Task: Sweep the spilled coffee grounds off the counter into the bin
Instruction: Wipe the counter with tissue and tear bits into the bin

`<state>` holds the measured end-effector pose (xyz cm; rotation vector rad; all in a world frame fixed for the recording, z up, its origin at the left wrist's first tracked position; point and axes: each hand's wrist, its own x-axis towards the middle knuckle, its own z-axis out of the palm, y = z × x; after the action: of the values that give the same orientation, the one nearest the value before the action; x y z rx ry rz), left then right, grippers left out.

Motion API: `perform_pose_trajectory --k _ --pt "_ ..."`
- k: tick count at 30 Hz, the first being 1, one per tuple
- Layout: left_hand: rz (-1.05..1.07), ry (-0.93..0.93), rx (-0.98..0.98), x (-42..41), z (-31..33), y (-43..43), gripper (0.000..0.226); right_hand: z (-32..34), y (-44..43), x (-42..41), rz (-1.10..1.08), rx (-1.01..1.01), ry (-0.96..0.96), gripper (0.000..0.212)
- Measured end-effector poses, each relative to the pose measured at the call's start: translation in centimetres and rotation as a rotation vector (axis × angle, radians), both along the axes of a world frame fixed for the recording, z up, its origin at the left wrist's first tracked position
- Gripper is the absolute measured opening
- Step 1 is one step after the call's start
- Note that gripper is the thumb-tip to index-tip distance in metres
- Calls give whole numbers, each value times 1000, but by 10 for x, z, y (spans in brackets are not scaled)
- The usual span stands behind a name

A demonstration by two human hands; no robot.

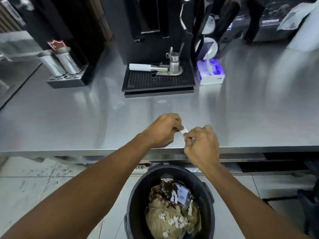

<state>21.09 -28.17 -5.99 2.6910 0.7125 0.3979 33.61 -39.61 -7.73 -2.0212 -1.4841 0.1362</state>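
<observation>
Both hands hover over the front edge of the steel counter [86, 118]. My left hand [164, 129] and my right hand [201, 144] have curled fingers and together pinch a small white piece of tissue [185, 131] between them. Directly below, on the floor, stands the round black bin [138, 195], open, holding crumpled brown paper, white scraps and dark coffee grounds [170, 187]. No grounds show on the shiny counter surface near the hands; the frame is a little blurred.
A black coffee machine with its drip tray [158, 81] holds a portafilter [146, 67] and a metal jug [174, 63] at the back centre. A tissue box [211, 72] stands to its right, a second black machine [67, 78] to the left. Pale floor tiles surround the bin.
</observation>
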Motion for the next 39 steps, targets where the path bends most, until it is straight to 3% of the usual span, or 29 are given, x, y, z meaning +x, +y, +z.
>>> perform_pose_trajectory --k 7,16,20,24,29,33,39 --pt "262 -7 4 -100 -2 2 24 2 44 -58 315 -84 57 20" --pt "457 -41 -54 -107 -8 -46 27 5 30 -51 533 -76 46 21" --pt "350 -6 -57 -95 0 -56 30 4 8 -39 493 -82 86 17" --pt "195 -35 84 -76 11 -26 20 4 7 -34 205 87 150 16" --pt "121 71 159 -56 2 21 8 -5 46 -38 -19 -55 16 18" --pt "136 129 144 -66 -4 55 14 -3 85 -53 -12 -108 -37 20" --pt "256 182 95 -129 0 102 23 1 160 -87 264 -170 -168 24"
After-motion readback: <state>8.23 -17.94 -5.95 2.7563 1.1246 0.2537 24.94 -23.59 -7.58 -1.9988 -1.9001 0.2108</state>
